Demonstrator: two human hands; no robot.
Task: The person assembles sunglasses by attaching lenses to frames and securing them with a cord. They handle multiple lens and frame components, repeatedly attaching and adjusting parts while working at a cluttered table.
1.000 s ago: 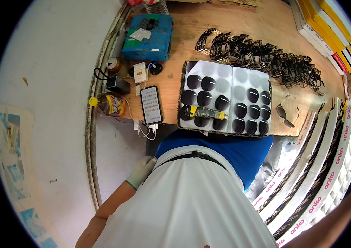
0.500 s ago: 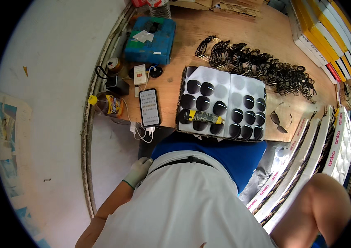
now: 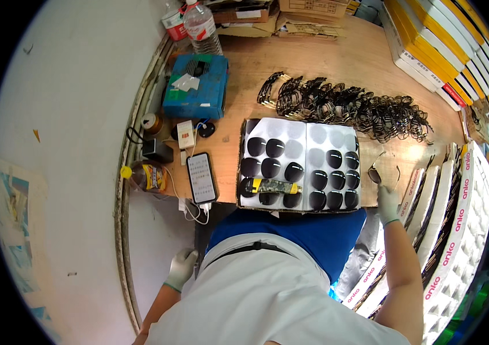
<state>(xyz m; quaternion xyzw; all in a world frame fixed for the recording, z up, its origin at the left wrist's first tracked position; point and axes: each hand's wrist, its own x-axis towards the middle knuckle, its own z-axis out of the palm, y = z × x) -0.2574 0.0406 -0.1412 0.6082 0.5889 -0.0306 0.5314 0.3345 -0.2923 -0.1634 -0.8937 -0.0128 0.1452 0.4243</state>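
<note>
My right hand [image 3: 388, 204], in a white glove, reaches to the table's front right edge. Its fingers are closed on the near lens of a pair of dark sunglasses [image 3: 375, 175], which lies with its temples spread. My left hand [image 3: 182, 268], also gloved, hangs low beside my left hip. Its fingers are curled and nothing shows in them. Left of the sunglasses, at the table's front edge, an open box [image 3: 306, 210] holds a white sheet with rows of dark lenses [image 3: 271, 168]. Across some lenses lies a yellow utility knife with a patterned handle [image 3: 277, 187].
Behind the box stretches a heap of black spectacle frames [image 3: 351, 105]. At left are a phone [image 3: 201, 177], a yellow-capped bottle [image 3: 146, 176], a charger block [image 3: 157, 150] and a blue box [image 3: 196, 89]. White packaged trays [image 3: 446, 213] stand at right, below stacked yellow-white boxes [image 3: 428, 43].
My right hand has come into view and reached the sunglasses. My left hand stays low by my hip. The whole view has shifted, with the table lower and more of its far end showing.
</note>
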